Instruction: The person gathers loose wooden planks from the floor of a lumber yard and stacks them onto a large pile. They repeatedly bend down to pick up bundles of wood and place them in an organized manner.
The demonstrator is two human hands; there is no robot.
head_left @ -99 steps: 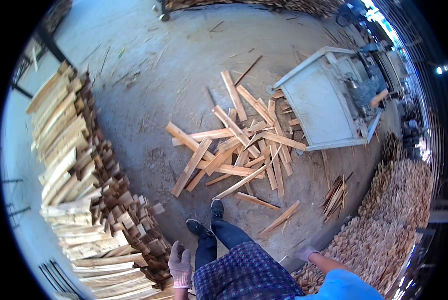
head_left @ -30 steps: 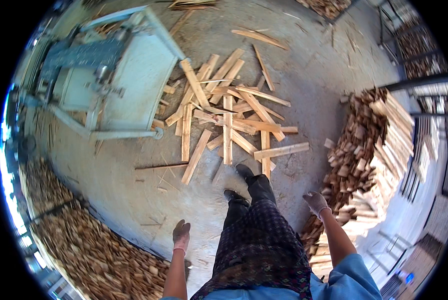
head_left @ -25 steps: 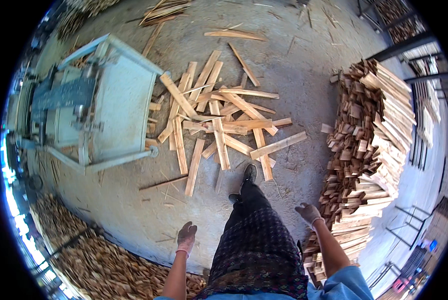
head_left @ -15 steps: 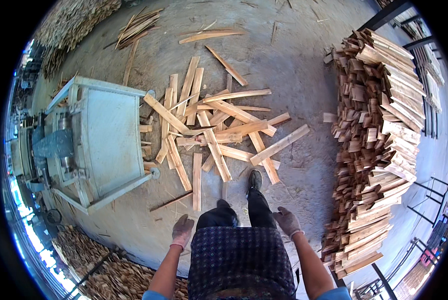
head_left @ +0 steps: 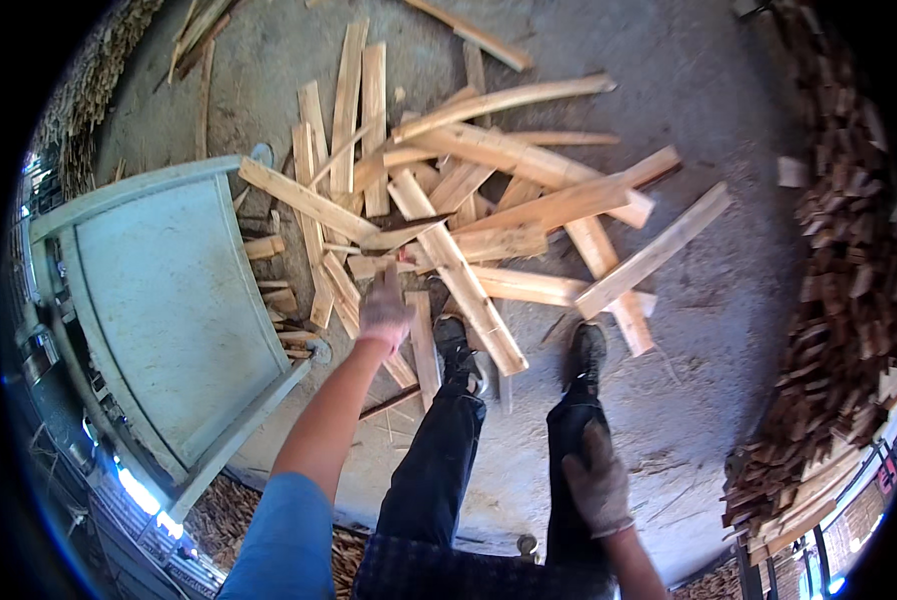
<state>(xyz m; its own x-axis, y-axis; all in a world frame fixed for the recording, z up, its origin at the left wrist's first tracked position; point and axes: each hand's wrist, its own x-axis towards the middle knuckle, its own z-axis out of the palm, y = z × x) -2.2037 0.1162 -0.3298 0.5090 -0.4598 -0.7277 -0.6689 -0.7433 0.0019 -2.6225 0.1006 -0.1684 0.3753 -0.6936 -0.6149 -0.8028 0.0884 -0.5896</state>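
Note:
A loose heap of pale wooden planks [head_left: 469, 210] lies on the concrete floor in front of my feet. My left hand [head_left: 384, 305], in a worn work glove, reaches forward over the near edge of the heap with fingers apart and holds nothing. My right hand [head_left: 597, 482], also gloved, hangs low beside my right leg, fingers loosely apart and empty. My black shoes [head_left: 587, 350] stand at the edge of the planks.
A pale blue-grey metal machine table [head_left: 169, 300] stands close on the left. A tall stack of cut wood pieces [head_left: 849, 300] runs along the right side. Wood scraps [head_left: 259, 500] lie heaped at the lower left. A long plank [head_left: 654, 250] sticks out to the right.
I have stepped up to the plank heap and bent toward it. My left hand has gone from beside my hip out over the planks. The right hand stays low.

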